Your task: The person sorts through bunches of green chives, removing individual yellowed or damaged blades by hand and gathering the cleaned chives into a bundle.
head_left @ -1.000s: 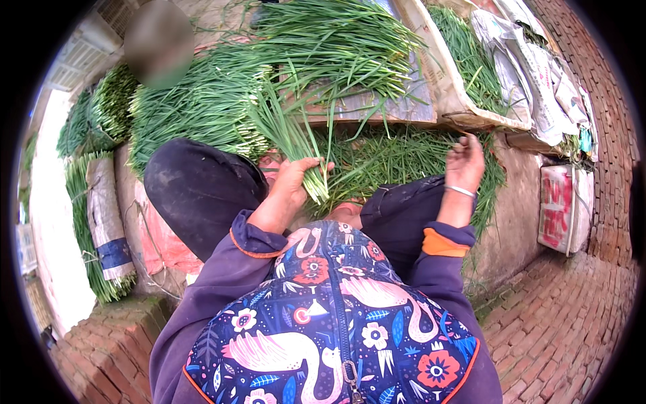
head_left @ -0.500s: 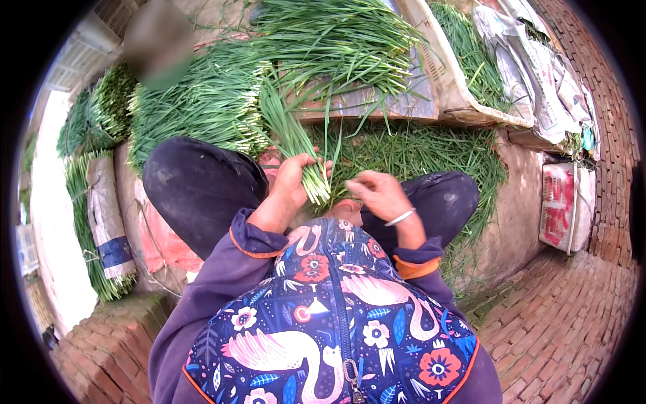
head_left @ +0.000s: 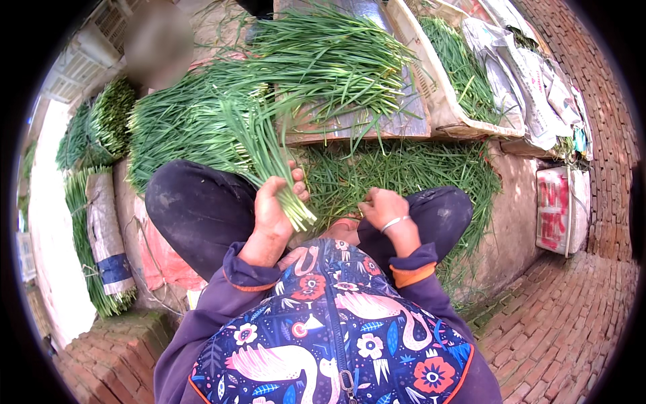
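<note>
My left hand (head_left: 272, 212) is closed round a small bunch of garlic chives (head_left: 296, 210), pale cut ends toward me and green leaves fanning out away to the left. To its right, my right hand (head_left: 385, 209) has its fingers curled together in front of my right knee, apart from the bunch; whatever they may pinch is too small to make out. Beyond my left knee lies a big stack of chives (head_left: 188, 128). More chives (head_left: 330, 67) are heaped on a low board (head_left: 410, 121). Loose green leaves (head_left: 397, 175) cover the ground beyond my right hand.
A pale crate (head_left: 420, 77) of greens stands right of the board, with white sacks (head_left: 511, 74) beside it. At the right is a red-and-white box (head_left: 553, 212) by brickwork (head_left: 538, 330). Leftward lie a wrapped chive bundle (head_left: 104, 222) and a pink sack (head_left: 165, 252).
My left hand has moved left and nearer to me with the bunch, its leaves swinging left. My right hand has drawn slightly nearer, its fingers curling in.
</note>
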`<act>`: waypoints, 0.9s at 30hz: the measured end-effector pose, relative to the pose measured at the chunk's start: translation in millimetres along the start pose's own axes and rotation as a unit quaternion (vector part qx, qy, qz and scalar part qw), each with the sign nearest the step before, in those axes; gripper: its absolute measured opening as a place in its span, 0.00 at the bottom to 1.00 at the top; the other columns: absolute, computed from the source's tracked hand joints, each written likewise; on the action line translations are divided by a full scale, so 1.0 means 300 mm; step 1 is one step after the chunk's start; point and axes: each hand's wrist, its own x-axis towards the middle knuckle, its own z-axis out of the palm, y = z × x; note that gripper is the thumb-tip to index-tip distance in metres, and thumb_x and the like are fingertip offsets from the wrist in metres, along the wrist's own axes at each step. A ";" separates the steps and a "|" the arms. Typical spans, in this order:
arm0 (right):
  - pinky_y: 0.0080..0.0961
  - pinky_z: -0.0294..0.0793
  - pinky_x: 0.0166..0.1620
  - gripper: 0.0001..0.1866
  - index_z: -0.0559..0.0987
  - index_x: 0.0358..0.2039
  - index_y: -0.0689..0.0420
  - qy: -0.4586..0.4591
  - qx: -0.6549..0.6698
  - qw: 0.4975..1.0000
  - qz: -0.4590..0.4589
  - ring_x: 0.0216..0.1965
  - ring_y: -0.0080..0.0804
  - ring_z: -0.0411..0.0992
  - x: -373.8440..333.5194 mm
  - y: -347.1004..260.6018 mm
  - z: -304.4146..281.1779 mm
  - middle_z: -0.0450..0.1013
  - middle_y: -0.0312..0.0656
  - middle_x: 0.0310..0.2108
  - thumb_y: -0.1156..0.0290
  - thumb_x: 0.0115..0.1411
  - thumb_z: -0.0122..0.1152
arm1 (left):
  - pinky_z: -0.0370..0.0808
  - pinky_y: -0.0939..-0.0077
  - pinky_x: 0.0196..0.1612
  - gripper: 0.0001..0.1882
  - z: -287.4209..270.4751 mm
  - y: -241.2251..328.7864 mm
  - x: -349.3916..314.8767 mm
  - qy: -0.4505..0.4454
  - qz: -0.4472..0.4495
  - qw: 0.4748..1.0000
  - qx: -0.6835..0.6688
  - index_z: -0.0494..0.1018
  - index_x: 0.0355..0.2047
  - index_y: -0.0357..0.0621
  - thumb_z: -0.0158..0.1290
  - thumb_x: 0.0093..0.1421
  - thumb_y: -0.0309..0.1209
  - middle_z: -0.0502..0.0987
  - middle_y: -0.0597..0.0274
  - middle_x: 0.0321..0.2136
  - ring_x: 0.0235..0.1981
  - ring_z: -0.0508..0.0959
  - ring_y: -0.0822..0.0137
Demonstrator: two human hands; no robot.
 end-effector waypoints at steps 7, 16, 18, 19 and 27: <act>0.41 0.74 0.39 0.13 0.81 0.31 0.51 0.244 0.100 0.964 -0.024 0.35 0.48 0.75 0.374 0.044 -0.333 0.77 0.47 0.31 0.56 0.56 0.57 | 0.64 0.83 0.23 0.25 0.074 0.027 -0.026 -0.054 0.030 0.998 0.021 0.68 0.44 0.41 0.42 0.67 0.52 0.65 0.65 0.27 0.21 0.62 0.75; 0.39 0.75 0.41 0.09 0.84 0.31 0.44 0.180 -0.004 0.983 -0.032 0.38 0.46 0.75 0.690 -0.035 -0.399 0.75 0.45 0.33 0.59 0.50 0.62 | 0.63 0.81 0.23 0.09 0.019 0.025 0.034 0.007 -0.005 0.997 0.071 0.69 0.43 0.43 0.51 0.63 0.27 0.64 0.68 0.24 0.20 0.63 0.76; 0.40 0.75 0.40 0.08 0.83 0.29 0.45 0.247 -0.033 0.965 -0.075 0.36 0.46 0.75 0.668 -0.050 -0.394 0.75 0.45 0.33 0.60 0.49 0.62 | 0.64 0.81 0.23 0.09 -0.005 0.024 0.048 0.029 -0.007 0.996 0.079 0.69 0.43 0.43 0.52 0.62 0.27 0.64 0.69 0.24 0.21 0.64 0.75; 0.40 0.75 0.39 0.08 0.83 0.27 0.46 0.280 -0.050 0.954 -0.094 0.36 0.46 0.75 0.649 -0.048 -0.391 0.75 0.45 0.33 0.60 0.49 0.62 | 0.64 0.81 0.24 0.10 -0.013 0.015 0.056 0.042 -0.009 0.995 0.085 0.69 0.43 0.43 0.52 0.62 0.27 0.65 0.69 0.24 0.21 0.64 0.75; 0.35 0.72 0.32 0.07 0.77 0.24 0.52 0.244 0.118 0.958 -0.091 0.28 0.43 0.73 0.154 -0.211 -0.253 0.71 0.43 0.24 0.64 0.47 0.64 | 0.74 0.78 0.29 0.08 -0.046 -0.019 0.068 0.151 0.009 0.974 0.170 0.71 0.39 0.45 0.55 0.59 0.26 0.79 0.57 0.36 0.30 0.77 0.67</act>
